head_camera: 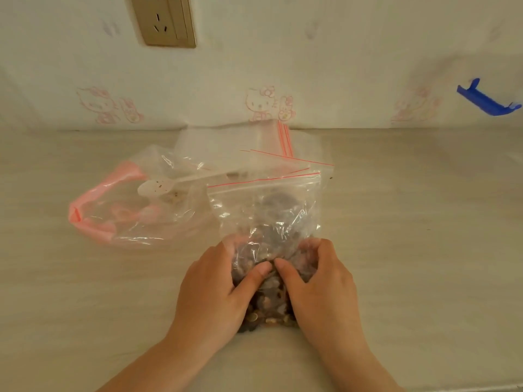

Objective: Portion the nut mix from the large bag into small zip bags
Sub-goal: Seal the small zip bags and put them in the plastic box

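Two bare forearms come into the picture from the lower edge, each ending in a bare hand. No sleeve, cuff or glove covers either forearm in the part that shows. The left hand (210, 290) and the right hand (319, 287) carry no ring, and the wrists carry no watch or band. The thumbnails are short and plain, without polish. Elbows and upper arms lie outside the picture.

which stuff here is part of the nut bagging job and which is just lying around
In the job: filled zip bag gripped by left hand and right hand; large bag; spoon; empty zip bags.
Lying about: blue clip; wall socket.
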